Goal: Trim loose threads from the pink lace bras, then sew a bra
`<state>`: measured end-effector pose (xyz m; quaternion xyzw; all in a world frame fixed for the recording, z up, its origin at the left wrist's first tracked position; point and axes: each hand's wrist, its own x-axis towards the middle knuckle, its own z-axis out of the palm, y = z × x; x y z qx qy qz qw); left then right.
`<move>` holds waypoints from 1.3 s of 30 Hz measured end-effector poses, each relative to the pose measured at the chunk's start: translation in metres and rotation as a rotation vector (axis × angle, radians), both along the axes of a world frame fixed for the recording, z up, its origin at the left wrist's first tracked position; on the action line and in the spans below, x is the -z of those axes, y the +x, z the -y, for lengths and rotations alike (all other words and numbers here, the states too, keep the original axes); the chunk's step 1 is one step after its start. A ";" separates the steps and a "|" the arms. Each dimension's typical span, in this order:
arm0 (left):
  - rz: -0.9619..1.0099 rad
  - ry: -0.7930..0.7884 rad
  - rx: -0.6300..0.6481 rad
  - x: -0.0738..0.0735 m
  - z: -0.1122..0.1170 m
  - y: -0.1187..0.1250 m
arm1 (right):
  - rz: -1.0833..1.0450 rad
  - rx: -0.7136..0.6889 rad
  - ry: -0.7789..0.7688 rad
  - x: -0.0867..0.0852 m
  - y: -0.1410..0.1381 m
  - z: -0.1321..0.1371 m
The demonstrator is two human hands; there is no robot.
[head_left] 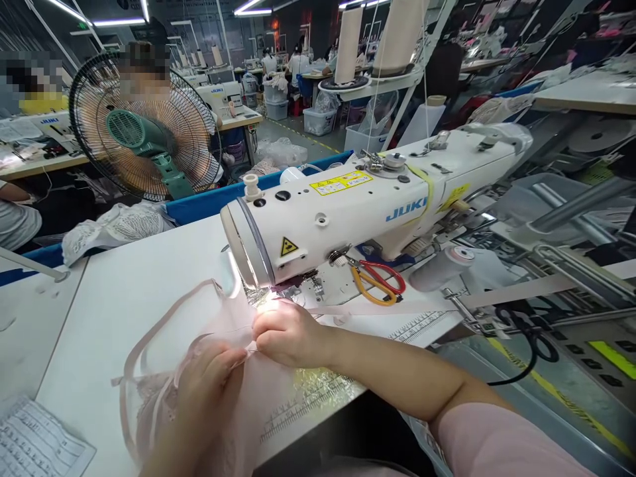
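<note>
Pale pink fabric with straps and lace, a bra-like garment (pixel 228 318), lies gathered at the needle end of a white JUKI sewing machine (pixel 318 212). My right hand (pixel 288 333) is closed on the fabric's edge just in front of the lit needle area. Lower and to the left, my left hand (pixel 211 381) pinches the same fabric, its fingertips close to the right hand's. A loop of pink strap (pixel 163 311) spreads over the table to the left. The needle and presser foot are mostly hidden behind my right hand and the machine head.
Scissors with red and orange handles (pixel 380 281) lie under the machine arm, beside a thread cone (pixel 442 267). Pink tape (pixel 527 291) runs in from the right through a metal guide. A written sheet (pixel 42 440) is at lower left; a fan (pixel 144 129) and white lace pieces (pixel 116 228) stand beyond.
</note>
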<state>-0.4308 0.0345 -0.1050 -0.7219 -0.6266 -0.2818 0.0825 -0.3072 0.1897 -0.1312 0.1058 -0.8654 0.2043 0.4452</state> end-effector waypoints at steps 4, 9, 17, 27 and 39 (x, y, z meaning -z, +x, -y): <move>0.000 0.024 0.004 0.001 -0.001 0.000 | 0.026 -0.079 -0.049 0.002 0.000 0.000; -0.040 0.107 0.029 0.002 0.001 0.001 | 0.089 -0.195 -0.326 0.004 0.001 0.002; -0.110 0.172 0.060 0.003 0.002 0.002 | 0.196 -0.217 -0.675 0.001 0.002 0.005; -0.117 0.171 0.053 0.004 0.001 0.003 | 0.059 -0.290 -0.551 0.010 -0.002 0.011; 0.106 -0.004 -0.018 0.002 -0.003 0.005 | 0.323 -0.252 -0.805 0.005 0.003 0.009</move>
